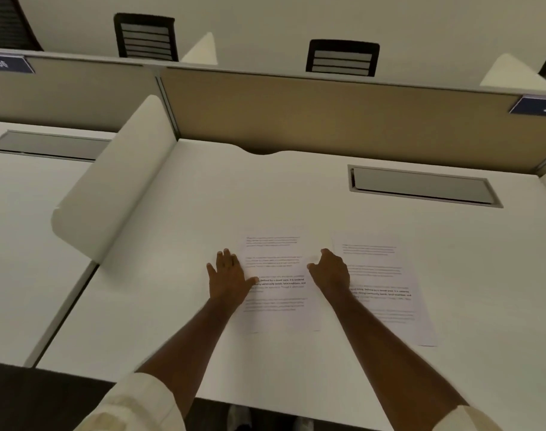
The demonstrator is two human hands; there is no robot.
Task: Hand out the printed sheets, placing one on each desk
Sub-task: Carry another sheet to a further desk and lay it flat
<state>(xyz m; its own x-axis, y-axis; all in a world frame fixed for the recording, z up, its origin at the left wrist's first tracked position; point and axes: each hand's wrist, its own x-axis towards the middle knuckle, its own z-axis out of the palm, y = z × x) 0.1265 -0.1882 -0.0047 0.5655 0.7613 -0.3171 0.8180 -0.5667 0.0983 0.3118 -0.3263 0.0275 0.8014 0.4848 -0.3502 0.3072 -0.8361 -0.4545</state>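
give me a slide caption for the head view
Left hand rests flat on one white printed sheet; right hand beside a second sheet on the white desk.

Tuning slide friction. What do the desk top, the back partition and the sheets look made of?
Desk top: looks like white laminate, smooth matte, no grain.
Back partition: probably tan fabric over a panel, dull woven look, grey metal-like trim.
Printed sheets: thin white paper, lying flat, black text.

You're looking at a dim, warm-tinted view with soft, even light and barely any shadows; the bench [296, 197] looks greyish, text on the sheets is blurred, and straight edges bow outward.
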